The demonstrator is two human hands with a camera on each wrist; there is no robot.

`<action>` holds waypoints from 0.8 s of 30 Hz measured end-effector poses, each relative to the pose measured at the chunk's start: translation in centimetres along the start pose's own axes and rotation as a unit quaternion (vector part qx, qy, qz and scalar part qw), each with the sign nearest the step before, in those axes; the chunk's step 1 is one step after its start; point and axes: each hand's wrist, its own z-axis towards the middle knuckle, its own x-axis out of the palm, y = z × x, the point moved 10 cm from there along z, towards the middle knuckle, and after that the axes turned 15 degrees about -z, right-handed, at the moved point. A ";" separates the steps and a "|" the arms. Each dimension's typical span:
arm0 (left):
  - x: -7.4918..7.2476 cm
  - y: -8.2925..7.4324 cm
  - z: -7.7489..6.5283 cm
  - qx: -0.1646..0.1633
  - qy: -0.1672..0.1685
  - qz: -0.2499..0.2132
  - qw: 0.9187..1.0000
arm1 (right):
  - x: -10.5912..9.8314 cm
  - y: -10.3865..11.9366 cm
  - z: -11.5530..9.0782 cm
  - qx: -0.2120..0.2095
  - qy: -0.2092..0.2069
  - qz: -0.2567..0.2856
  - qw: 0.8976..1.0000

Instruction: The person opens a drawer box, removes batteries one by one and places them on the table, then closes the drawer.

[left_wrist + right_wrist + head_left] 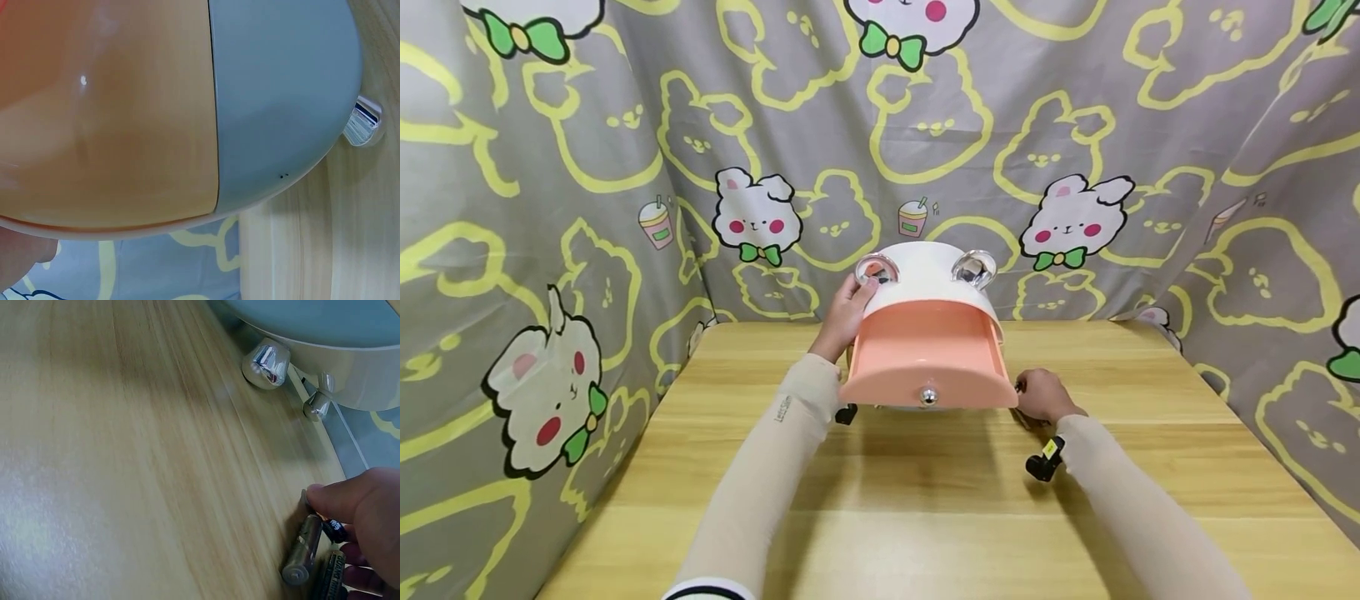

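Note:
A white rounded storage box (917, 271) stands on the table with two chrome ring-shaped ears on top. Its pink drawer (925, 342) is pulled out toward me and looks empty; a silver knob (928, 397) sits on the drawer front. My left hand (846, 315) grips the box's upper left side, thumb beside the left ear, other fingers hidden behind. Low beside the drawer's right corner, my right hand (1043, 396) curls its fingers at several batteries. In the right wrist view, one battery (303, 550) lies on the tabletop beside the thumb, another (334, 575) beneath the fingers.
Chrome feet (267, 364) carry the box above the wooden table (917, 533). Grey patterned cloth (925, 167) hangs close behind the table and along both sides. A black wrist device (1045, 458) hangs by the right sleeve.

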 end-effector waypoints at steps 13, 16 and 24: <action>0.1 0.0 0.4 0.011 0.001 -0.002 1.000 | -0.7 -0.7 -0.5 0.005 0.012 0.033 0.999; 0.2 -0.1 0.4 0.008 0.005 0.001 1.000 | -1.5 -0.9 -0.6 0.011 0.001 0.052 0.999; 0.1 -0.5 0.2 0.010 0.002 0.025 1.000 | -5.2 0.1 -0.9 -0.008 -0.069 0.104 0.992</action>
